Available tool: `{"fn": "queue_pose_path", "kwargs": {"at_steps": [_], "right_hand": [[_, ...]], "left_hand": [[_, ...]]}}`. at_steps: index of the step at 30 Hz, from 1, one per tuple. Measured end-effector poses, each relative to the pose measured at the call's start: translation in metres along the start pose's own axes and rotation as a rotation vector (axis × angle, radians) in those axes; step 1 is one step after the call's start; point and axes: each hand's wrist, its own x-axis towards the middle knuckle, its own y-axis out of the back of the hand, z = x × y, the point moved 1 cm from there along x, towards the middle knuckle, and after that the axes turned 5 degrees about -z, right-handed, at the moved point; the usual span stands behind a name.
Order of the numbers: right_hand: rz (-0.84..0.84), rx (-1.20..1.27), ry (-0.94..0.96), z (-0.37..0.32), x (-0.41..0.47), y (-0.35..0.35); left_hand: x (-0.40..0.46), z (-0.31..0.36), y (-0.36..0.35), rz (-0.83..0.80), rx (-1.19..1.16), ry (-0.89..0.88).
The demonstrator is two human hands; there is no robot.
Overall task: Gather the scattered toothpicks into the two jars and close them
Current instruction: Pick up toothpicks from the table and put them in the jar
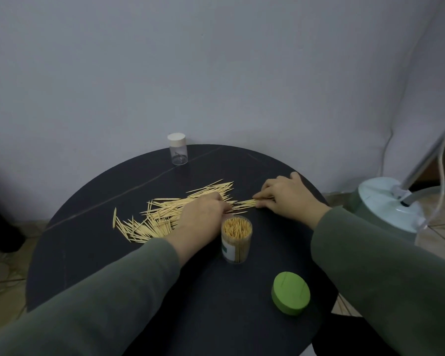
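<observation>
Scattered wooden toothpicks (162, 214) lie in a wide heap across the middle of the round black table (93, 253). My left hand (203, 214) rests on the heap's right part, fingers curled down into the toothpicks. My right hand (285, 196) pinches a small bundle of toothpicks (244, 203) lying flat on the table. An open clear jar (237, 238), packed full of upright toothpicks, stands just in front of my left hand. Its green lid (290, 292) lies nearer to me on the right. A second clear jar (177, 149) with a pale cap on stands at the table's far edge.
A grey wall rises close behind the table. A pale lamp base (385, 201) with a metal pole and cable stands on the tiled floor to the right. A dark object sits on the floor at the left edge.
</observation>
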Motion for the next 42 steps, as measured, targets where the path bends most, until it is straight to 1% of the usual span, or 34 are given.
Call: {"fn": "queue_pose_path", "kwargs": {"at_steps": [4,10,14,18,25,35,42], "right_hand": [[0.057,0.049,-0.031,-0.008,0.001,-0.002],[0.1,-0.016,0.016,-0.014,-0.003,-0.002],[0.099,-0.042,0.065,-0.018,-0.004,-0.003],[0.106,-0.06,0.072,-0.022,-0.004,-0.002],[0.125,-0.08,0.06,-0.027,-0.008,-0.001],[0.103,0.043,0.007,-0.026,-0.015,0.003],[0.112,0.08,0.015,-0.026,-0.021,0.0]], "left_hand": [[0.0,0.002,0.002,0.018,-0.001,0.02],[-0.002,0.003,0.004,0.041,-0.02,0.032],[-0.001,0.003,0.005,0.021,0.031,0.019],[0.001,0.004,0.008,-0.021,0.106,-0.01],[0.002,0.006,0.008,-0.032,0.094,0.009],[0.002,0.005,-0.002,-0.018,0.151,-0.017],[0.003,0.0,-0.002,0.035,0.179,-0.028]]}}
